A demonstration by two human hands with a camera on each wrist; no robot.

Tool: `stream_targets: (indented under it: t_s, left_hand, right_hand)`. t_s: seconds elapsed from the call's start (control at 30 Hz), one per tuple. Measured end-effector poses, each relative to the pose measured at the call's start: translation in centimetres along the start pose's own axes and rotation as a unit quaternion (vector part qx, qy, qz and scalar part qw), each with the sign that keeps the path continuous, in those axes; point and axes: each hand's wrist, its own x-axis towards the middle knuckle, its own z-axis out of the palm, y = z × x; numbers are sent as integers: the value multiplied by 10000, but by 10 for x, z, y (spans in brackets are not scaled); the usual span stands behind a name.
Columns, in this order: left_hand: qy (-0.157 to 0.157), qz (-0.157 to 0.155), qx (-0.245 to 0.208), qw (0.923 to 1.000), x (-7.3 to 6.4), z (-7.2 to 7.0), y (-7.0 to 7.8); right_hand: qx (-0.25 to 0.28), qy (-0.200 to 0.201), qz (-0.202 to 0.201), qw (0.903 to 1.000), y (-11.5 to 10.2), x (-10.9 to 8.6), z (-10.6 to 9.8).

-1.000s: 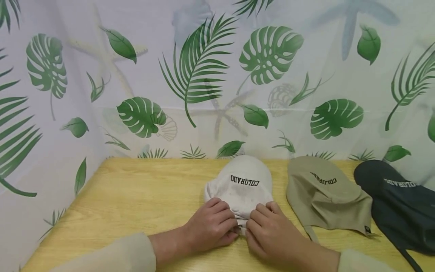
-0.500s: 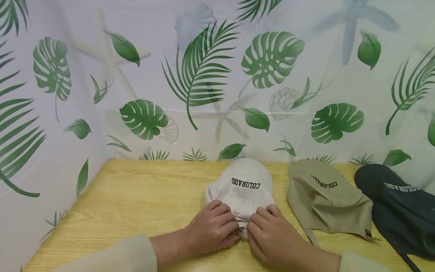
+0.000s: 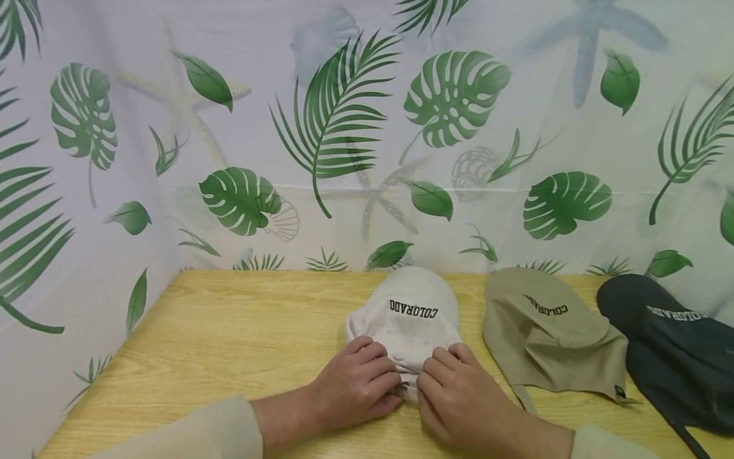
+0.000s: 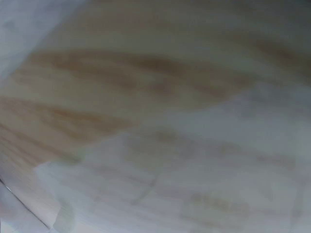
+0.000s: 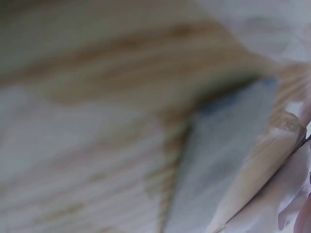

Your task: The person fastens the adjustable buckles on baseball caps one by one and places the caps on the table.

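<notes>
A white cap (image 3: 421, 290) with upside-down black COLORADO lettering lies on the table in the head view, its rounded end away from me. My left hand (image 3: 361, 382) grips the left of its near edge with curled fingers. On the right of that same edge, my right hand (image 3: 459, 395) holds the fabric, fingers curled over it. Between the hands shows a narrow strap (image 3: 410, 386), its details too small to tell. Both thumbs are mostly hidden. The left wrist view is mostly blur; in the right wrist view, white fabric (image 5: 272, 208) shows at lower right.
To the right lies a tan cap (image 3: 550, 344) with a strap hanging from it. Farther right is a dark cap (image 3: 676, 357), partly cut off by the frame. A wood-grain table (image 3: 229, 325) carries them all. Behind stands a leaf-printed cloth backdrop (image 3: 246, 115).
The whole head view shifts slightly downward, then steadies. Both hands keep their hold on the white cap's near edge with barely any movement. The other caps stay put.
</notes>
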Motion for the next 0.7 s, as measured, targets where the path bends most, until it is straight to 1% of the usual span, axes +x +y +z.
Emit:
stream_targets:
  t_s: [0.23,0.53,0.7]
  left_hand:
    - [91,103,-179,9997,1,1,-1]
    - [67,132,-457,9988,2,2,-2]
    - [70,154,-484,9987,3,1,-1]
  right_hand:
    - [-4,4,40,10000,0,-1,1]
    - [61,-10,14,10000,0,-1,1]
    - [210,47,-132,9997,0,-1,2]
